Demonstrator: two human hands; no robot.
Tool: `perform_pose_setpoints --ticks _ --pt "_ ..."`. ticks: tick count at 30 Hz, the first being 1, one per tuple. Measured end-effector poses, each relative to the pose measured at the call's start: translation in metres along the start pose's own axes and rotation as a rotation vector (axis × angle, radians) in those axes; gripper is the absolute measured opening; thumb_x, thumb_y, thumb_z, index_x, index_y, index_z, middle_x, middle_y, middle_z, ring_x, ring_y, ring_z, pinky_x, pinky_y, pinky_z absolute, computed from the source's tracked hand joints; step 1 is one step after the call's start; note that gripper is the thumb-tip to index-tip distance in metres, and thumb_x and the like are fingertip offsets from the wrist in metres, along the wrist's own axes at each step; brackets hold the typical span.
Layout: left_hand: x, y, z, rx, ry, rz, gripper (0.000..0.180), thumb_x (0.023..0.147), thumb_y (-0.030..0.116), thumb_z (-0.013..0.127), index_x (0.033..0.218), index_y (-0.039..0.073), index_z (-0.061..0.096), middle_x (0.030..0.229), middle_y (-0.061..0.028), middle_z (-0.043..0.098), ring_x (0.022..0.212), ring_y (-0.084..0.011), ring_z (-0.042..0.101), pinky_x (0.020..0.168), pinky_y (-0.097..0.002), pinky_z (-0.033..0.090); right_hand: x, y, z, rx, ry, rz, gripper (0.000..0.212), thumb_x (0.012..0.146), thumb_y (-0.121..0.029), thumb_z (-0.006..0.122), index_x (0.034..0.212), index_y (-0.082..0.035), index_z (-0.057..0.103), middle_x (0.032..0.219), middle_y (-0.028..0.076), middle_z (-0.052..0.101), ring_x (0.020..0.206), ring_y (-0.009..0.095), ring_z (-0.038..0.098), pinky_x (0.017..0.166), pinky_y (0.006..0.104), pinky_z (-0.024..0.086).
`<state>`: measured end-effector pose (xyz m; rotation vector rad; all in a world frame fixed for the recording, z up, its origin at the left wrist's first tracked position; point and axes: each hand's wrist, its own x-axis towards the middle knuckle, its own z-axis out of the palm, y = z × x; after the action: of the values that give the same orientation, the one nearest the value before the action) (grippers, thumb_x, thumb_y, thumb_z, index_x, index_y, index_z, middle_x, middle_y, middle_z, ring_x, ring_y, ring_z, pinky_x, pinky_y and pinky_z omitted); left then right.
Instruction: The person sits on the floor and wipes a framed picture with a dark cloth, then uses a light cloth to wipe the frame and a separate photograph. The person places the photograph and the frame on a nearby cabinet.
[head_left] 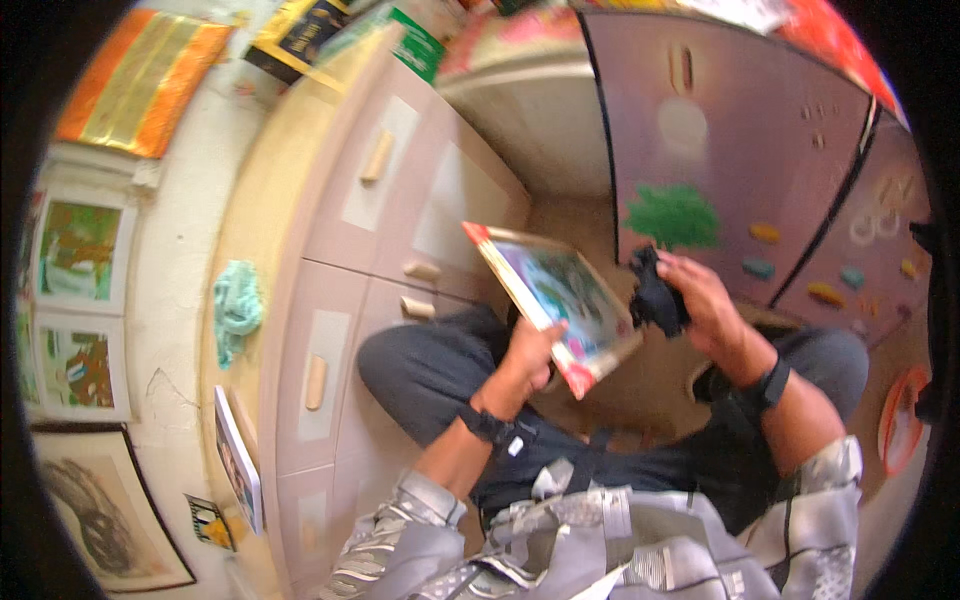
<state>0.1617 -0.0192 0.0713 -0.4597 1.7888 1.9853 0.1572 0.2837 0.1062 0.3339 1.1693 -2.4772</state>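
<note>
Your left grip (528,355), thumb over the front, grasps the lower-left edge of a rectangular picture (572,300) with a pale, red-cornered border, tilted above it. Your right grip (700,302), fingers bent, pinches a crumpled black cloth (656,300) just beside the picture's right edge. A pale pinkish cabinet with wooden handles (335,235) stands left of your left grip.

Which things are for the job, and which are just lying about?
In use:
framed picture, in the left hand
crumpled black cloth, in the right hand

Lying about:
teal cloth
white-edged picture
black-and-gold box
</note>
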Motion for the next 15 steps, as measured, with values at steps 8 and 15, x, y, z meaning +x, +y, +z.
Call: perform_pose_setpoints --ticks 8,15 --pt "0.011 0.003 0.011 0.168 -0.018 0.050 0.034 0.102 0.000 0.067 0.134 -0.007 0.060 0.118 -0.0124 0.071 0.106 -0.0259 0.069 0.094 -0.0422 0.059 0.003 -0.014 0.006 0.111 0.054 0.015 0.047 0.104 -0.013 0.068 0.148 -0.003 0.058 0.120 0.006 0.074 0.105 0.018 0.074 0.092 0.0346 0.062" --pt "0.014 0.002 0.016 0.409 0.045 0.048 0.032 0.099 0.019 0.075 0.118 -0.007 0.072 0.103 -0.0088 0.075 0.090 -0.0205 0.069 0.079 -0.0398 0.056 0.018 -0.027 0.033 0.159 -0.098 0.042 0.037 0.100 -0.005 0.064 0.137 -0.003 0.064 0.129 0.008 0.073 0.118 0.022 0.071 0.109 0.0374 0.056"
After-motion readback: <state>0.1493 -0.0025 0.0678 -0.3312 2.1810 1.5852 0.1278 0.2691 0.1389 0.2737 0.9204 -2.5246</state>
